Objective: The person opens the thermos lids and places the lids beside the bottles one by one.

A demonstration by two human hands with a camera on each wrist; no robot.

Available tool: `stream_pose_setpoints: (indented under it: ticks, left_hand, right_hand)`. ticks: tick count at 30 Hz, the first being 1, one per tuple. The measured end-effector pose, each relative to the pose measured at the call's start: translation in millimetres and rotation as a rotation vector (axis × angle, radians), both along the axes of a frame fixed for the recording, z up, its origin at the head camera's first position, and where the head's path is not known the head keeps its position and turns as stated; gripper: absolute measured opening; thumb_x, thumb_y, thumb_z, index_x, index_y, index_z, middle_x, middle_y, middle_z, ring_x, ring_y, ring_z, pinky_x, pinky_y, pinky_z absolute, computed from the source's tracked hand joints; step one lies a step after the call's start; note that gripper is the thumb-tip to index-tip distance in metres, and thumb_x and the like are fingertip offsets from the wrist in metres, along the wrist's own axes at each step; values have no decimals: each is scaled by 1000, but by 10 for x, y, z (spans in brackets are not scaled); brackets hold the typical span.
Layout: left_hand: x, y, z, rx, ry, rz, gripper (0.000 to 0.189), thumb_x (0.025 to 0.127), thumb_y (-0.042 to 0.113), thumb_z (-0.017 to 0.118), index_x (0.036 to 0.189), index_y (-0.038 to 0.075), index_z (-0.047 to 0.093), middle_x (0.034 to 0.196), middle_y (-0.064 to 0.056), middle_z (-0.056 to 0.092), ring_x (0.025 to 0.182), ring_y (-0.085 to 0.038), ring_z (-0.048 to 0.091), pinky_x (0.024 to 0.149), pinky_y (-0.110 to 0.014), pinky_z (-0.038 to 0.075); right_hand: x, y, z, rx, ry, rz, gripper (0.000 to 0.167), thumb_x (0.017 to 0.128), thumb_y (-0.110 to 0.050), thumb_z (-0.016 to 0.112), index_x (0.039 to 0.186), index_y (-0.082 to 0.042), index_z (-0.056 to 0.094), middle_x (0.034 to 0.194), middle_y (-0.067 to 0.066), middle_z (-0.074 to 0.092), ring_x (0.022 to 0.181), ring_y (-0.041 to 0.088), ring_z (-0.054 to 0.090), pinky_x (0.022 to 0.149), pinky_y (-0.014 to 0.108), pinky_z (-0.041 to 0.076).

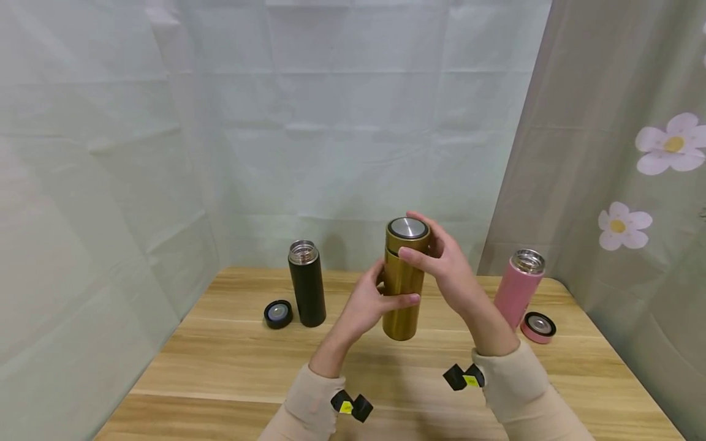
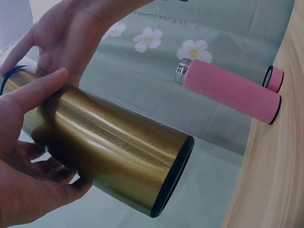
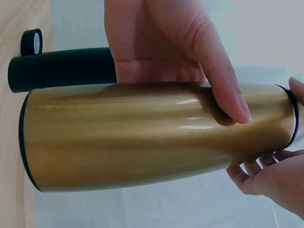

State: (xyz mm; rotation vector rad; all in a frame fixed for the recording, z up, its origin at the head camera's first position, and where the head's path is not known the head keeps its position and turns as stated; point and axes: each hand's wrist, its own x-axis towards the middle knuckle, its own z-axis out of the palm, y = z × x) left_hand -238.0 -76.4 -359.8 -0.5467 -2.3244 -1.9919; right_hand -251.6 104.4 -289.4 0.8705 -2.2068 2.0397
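Note:
A gold thermos flask (image 1: 401,288) is held up above the table, nearly upright, its lid (image 1: 408,236) with a brushed steel top in place. My left hand (image 1: 371,300) grips the body around its middle, thumb across the front, as the left wrist view also shows. The right hand (image 1: 444,260) holds the flask's top, thumb at the front by the lid's lower edge and fingers behind. In the right wrist view the flask's body (image 3: 133,137) lies across the picture, the left hand (image 3: 161,42) wrapped around it from above.
On the wooden table (image 1: 231,367) a black flask (image 1: 309,291) stands lidless at left, its black lid (image 1: 278,314) beside it. At right stands an open pink flask (image 1: 518,288), with a pink lid (image 1: 538,327) next to it. Pale cloth (image 1: 353,122) hangs behind.

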Motion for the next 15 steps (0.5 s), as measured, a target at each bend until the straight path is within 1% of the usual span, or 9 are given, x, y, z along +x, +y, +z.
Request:
stream_pose_setpoints:
  ticks: [3, 7, 11, 15]
  left_hand:
    - [-2, 5, -2, 5, -2, 9, 80, 84, 34, 89, 151, 19, 47, 138, -3, 60, 122, -26, 61, 106, -53, 49]
    - [2, 10, -1, 13, -6, 20, 79, 85, 32, 89, 150, 19, 47, 139, -4, 60, 123, -28, 61, 106, -55, 48]
    - [11, 14, 4, 6, -13, 27, 80, 85, 33, 89, 152, 20, 46, 142, -4, 58, 127, -29, 60, 108, -56, 47]
    - [19, 21, 8, -11, -15, 32, 80, 86, 33, 88, 152, 19, 46, 143, -5, 58, 128, -31, 59, 109, -58, 46]
  right_hand:
    - [0, 9, -17, -18, -7, 8, 69, 98, -19, 67, 160, -20, 36, 149, 10, 51, 136, 29, 52, 114, 54, 38]
    - [14, 3, -32, -18, 10, 5, 72, 98, -21, 68, 161, -19, 34, 151, 10, 50, 140, 31, 49, 116, 58, 36]
    - [21, -30, -44, 35, 26, -54, 81, 95, -28, 75, 162, -21, 31, 151, 9, 49, 140, 31, 47, 115, 61, 35]
    - [16, -63, -67, 74, 21, -121, 85, 91, -33, 81, 158, -17, 31, 146, 12, 51, 136, 33, 48, 113, 62, 36]
